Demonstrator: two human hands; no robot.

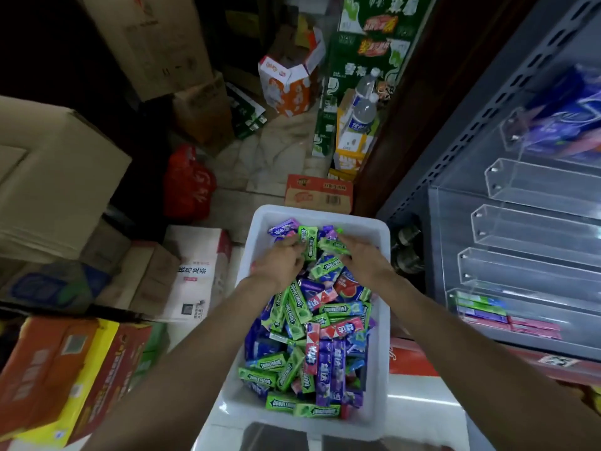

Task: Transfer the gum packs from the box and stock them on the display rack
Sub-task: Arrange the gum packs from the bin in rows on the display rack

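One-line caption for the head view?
Both hands, left and right, gather green gum packs from the white box.

A: What setting is depicted?
B: A shop's stock corner: beyond the fingers (294, 245), stacked drink cartons (364, 50) and cardboard boxes (61, 177); right of them, a clear-tiered display rack (520, 229); beneath them, a white box (383, 320) of gum packs (325, 320).

Big brown cardboard boxes (58, 177) stand piled up on the left. A red plastic bag (187, 183) sits on the pale floor (276, 141) beside them. An orange and white carton (286, 86) stands open farther back. Green drink cases (367, 50) are stacked high, with two water bottles (364, 105) just beside them.
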